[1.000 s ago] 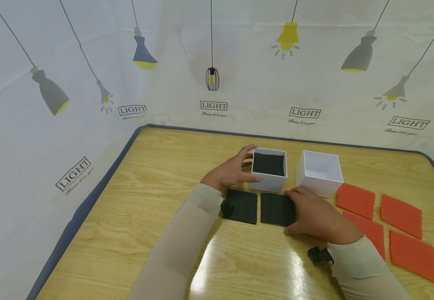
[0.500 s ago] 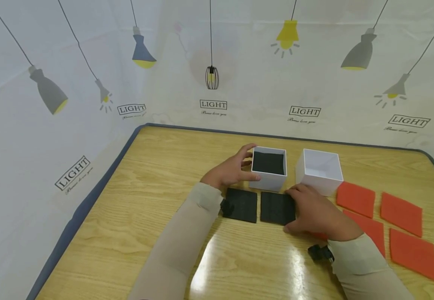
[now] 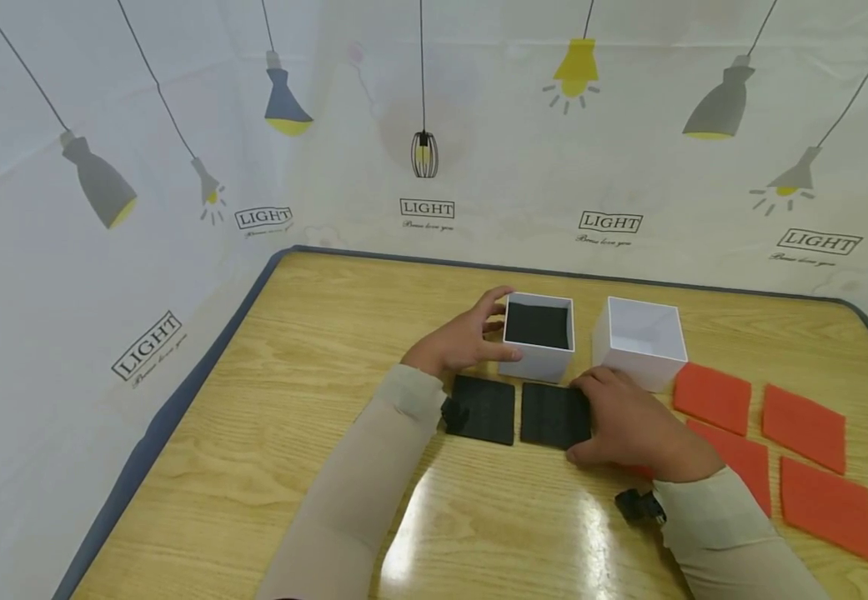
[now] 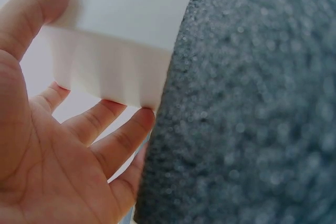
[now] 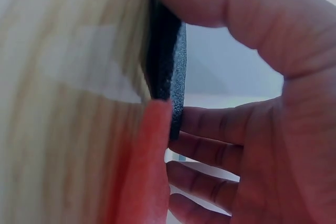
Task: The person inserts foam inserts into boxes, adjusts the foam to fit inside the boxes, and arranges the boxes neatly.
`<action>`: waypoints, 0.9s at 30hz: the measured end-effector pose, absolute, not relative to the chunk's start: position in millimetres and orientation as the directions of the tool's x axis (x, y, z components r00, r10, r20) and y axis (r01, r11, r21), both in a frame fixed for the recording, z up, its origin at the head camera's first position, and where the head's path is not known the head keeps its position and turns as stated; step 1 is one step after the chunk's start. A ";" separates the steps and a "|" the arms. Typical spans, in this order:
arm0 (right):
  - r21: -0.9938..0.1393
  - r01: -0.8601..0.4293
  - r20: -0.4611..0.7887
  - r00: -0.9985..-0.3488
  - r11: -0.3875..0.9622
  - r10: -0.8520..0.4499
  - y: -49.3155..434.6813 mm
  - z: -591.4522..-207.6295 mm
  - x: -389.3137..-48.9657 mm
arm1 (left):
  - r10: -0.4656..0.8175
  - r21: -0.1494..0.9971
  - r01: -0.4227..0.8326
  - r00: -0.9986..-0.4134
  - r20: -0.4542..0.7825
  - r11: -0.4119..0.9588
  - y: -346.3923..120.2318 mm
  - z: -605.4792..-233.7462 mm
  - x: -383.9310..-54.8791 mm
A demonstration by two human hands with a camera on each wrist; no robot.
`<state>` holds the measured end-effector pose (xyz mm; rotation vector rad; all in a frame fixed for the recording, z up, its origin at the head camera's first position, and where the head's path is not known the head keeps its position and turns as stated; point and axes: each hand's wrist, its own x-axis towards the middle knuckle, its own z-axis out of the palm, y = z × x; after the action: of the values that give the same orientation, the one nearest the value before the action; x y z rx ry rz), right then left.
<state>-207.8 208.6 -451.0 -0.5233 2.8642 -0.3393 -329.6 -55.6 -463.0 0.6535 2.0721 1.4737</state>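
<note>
My left hand point(image 3: 467, 337) holds a square white box point(image 3: 534, 364) at its left front corner. In the left wrist view, the thumb lies on one face of the box point(image 4: 113, 66) and fingertips touch the adjoining face. Inside it is a black foam square point(image 3: 537, 325). My right hand point(image 3: 632, 425) grips another flat black foam square point(image 3: 554, 415) on the table, thumb at the near edge and fingers at the far one. The right wrist view shows that foam's edge point(image 5: 179, 72) between thumb and fingers. A third black foam square point(image 3: 482, 410) lies left of it, beside my left wrist.
A second white box point(image 3: 639, 346) with nothing visible inside stands right of the first. Several red foam squares point(image 3: 805, 427) lie on the wooden table point(image 3: 313, 333) to the right, one partly under my right hand. A printed curtain point(image 3: 479, 100) hangs behind the table.
</note>
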 end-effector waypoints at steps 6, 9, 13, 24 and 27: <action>-0.249 -0.315 -0.161 -0.919 0.916 -0.359 207.5 -452.3 -208.2 | 0.645 0.952 0.089 -0.753 -0.128 0.293 -55.5 -463.3 -331.0; -0.247 -0.313 -0.163 -0.919 0.917 -0.358 207.4 -452.4 -208.0 | 0.650 0.956 0.087 -0.750 -0.122 0.281 -55.1 -464.0 -331.2; -0.252 -0.317 -0.163 -0.917 0.914 -0.363 207.8 -449.8 -207.2 | 0.652 0.960 0.081 -0.749 -0.119 0.269 -54.6 -464.4 -330.6; -0.306 -0.338 -0.136 -0.910 0.890 -0.393 212.5 -440.9 -204.7 | 0.643 0.959 0.067 -0.754 -0.133 0.277 -54.6 -460.7 -327.2; -0.325 -0.349 -0.129 -0.904 0.879 -0.407 212.8 -437.6 -204.6 | 0.644 0.956 0.072 -0.753 -0.134 0.283 -54.7 -460.0 -327.0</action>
<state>-204.6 212.8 -437.6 -0.5801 2.8560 -0.4400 -327.0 -54.7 -460.0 0.6400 2.0523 1.4901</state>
